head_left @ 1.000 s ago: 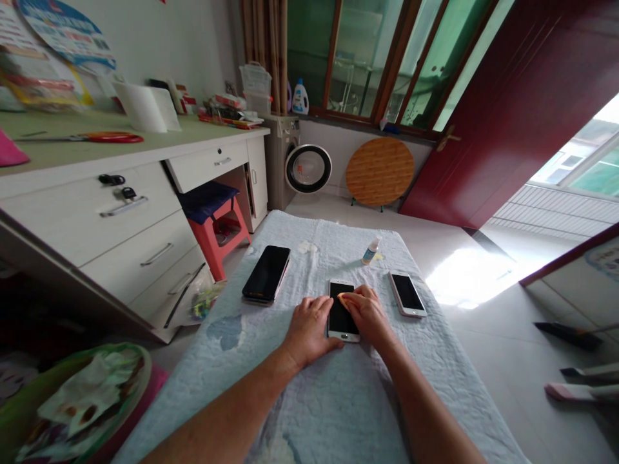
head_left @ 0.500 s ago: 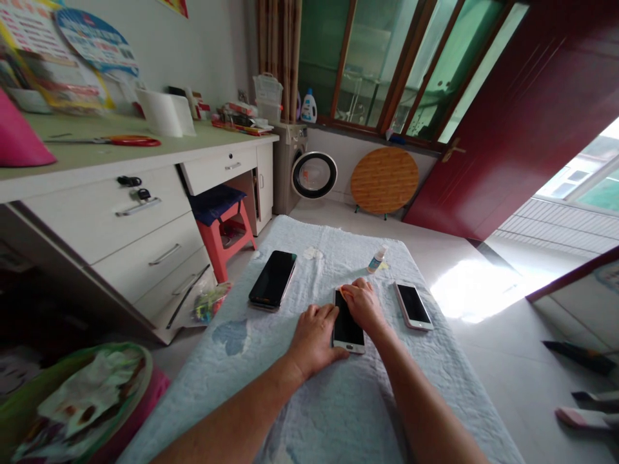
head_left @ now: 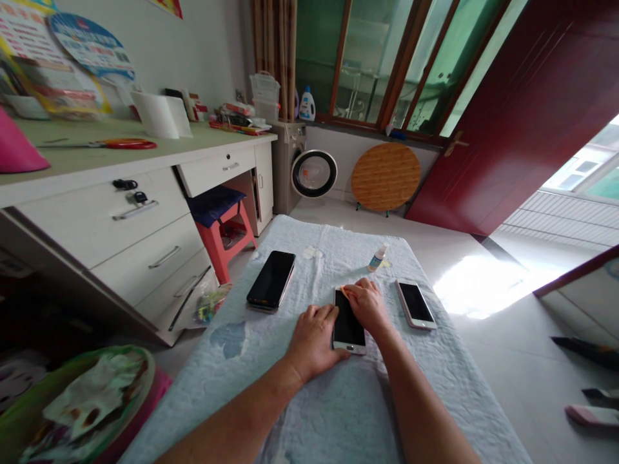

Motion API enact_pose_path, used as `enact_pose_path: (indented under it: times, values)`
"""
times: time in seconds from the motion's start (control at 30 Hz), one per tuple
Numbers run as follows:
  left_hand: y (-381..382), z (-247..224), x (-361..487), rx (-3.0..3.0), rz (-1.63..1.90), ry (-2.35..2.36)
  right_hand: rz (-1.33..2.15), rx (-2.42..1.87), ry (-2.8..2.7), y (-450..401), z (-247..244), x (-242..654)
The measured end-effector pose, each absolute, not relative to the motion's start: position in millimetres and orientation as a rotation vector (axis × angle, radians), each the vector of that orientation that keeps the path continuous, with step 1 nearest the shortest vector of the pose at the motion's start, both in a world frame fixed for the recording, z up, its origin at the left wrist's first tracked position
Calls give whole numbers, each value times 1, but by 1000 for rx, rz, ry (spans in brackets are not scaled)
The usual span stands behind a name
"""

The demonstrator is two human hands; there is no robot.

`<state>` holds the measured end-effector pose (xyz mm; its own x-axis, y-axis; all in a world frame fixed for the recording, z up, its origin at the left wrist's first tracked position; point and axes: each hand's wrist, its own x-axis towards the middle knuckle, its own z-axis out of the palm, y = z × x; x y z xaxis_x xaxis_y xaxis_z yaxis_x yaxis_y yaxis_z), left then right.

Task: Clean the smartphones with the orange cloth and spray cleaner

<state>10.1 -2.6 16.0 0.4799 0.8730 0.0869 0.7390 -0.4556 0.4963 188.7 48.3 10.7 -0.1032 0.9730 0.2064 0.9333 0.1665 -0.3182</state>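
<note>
A white-framed smartphone [head_left: 350,330] with a dark screen lies face up on the blue cloth. Along its left edge and lower corner, my left hand [head_left: 314,335] grips it, fingers at the side and thumb at the bottom. My right hand [head_left: 367,303] pinches an orange cloth [head_left: 344,292] against the upper part of the screen; most of that cloth is hidden under the fingers. To the left rests a black smartphone [head_left: 272,279], seemingly on top of another flat thing. On the right is a second white-framed smartphone [head_left: 416,304]. Beyond my right hand stands a small spray bottle [head_left: 378,258].
The blue quilted cloth [head_left: 193,386] covers the low table. At lower left is a waste bin [head_left: 153,374] holding crumpled tissue. A red stool [head_left: 220,248] sits beneath the desk [head_left: 232,143]. Farther back are a washing machine [head_left: 289,174] with its door open and a round wooden board [head_left: 385,176].
Both hands keep nearly the same places on the phone. The orange cloth stays near the top of the screen. The whole view has shifted slightly.
</note>
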Motion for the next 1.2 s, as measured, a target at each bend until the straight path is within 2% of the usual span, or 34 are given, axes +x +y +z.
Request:
enact_pose_path:
  times: [0.17,0.37,0.77,1.2]
  values:
    - [-3,14,11,2336,460,1356,100,-1936,-1991,47,8,209]
    - [-2,12,10,2326,474,1337,63,-1885,-2026,45,9,204]
    - [-3,12,10,2323,497,1329,99,-1778,-2125,48,12,172]
    - [-3,12,11,2329,472,1364,220,-1837,-1997,47,7,200]
